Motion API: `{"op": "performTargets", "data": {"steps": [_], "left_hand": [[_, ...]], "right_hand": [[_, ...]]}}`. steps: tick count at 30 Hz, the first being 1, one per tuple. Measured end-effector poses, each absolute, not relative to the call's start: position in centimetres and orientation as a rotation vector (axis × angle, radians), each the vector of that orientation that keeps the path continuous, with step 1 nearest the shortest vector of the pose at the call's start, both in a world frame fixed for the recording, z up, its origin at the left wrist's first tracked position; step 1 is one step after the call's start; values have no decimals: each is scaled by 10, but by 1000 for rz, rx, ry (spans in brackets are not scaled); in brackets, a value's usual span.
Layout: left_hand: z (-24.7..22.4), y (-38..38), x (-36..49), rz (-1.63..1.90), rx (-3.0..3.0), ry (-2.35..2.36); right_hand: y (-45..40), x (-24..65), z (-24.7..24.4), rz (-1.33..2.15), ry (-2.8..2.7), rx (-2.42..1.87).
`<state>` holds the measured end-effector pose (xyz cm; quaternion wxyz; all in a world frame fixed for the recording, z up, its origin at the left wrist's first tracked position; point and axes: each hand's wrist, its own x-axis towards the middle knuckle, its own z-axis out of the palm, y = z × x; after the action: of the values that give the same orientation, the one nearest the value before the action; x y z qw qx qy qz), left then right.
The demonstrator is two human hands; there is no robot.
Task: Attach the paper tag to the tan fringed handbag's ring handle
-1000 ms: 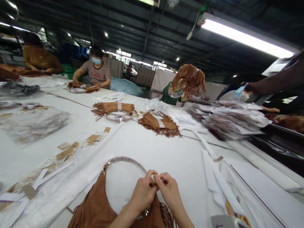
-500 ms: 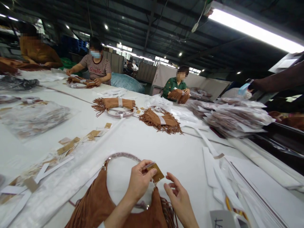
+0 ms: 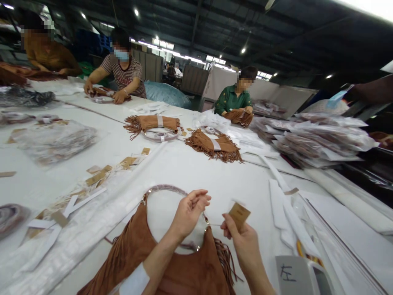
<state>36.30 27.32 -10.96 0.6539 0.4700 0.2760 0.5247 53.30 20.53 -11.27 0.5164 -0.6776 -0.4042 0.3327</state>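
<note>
A brown suede bag [image 3: 190,272] with fringed sides lies at the bottom centre, its wrapped ring handle [image 3: 167,187] standing beyond it. My right hand [image 3: 242,237] pinches a tan card tag [image 3: 239,214] to the right of the handle. A thin string runs from the tag side toward the metal ring at the bag's right strap end. Over the handle's right part is my left hand [image 3: 190,211], fingers loosely bent and apart, holding nothing.
Two folded fringed bags [image 3: 161,121] [image 3: 215,144] lie farther back. Loose tags [image 3: 98,177] and paper strips spread at left. Bagged goods [image 3: 319,137] are piled at right, with a grey device [image 3: 291,274] nearer. Three people work across the table.
The tag has passed from my left hand to my right hand, which has moved right with it. My left hand has let go and risen slightly. The camera view has tilted down.
</note>
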Motion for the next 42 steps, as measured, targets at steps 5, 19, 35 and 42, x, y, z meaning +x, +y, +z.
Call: {"op": "performTargets", "data": {"steps": [5, 19, 35, 42], "left_hand": [[-123, 289, 350, 1214, 1085, 740], [-120, 285, 269, 696, 1891, 1077], [-149, 193, 304, 39, 2432, 1274], [-121, 172, 308, 76, 2429, 1248]], "right_hand": [[193, 573, -170, 806, -408, -1587], [160, 584, -159, 185, -1014, -2263], [216, 437, -122, -53, -2761, -2152], [215, 459, -107, 126, -2895, -2188]]}}
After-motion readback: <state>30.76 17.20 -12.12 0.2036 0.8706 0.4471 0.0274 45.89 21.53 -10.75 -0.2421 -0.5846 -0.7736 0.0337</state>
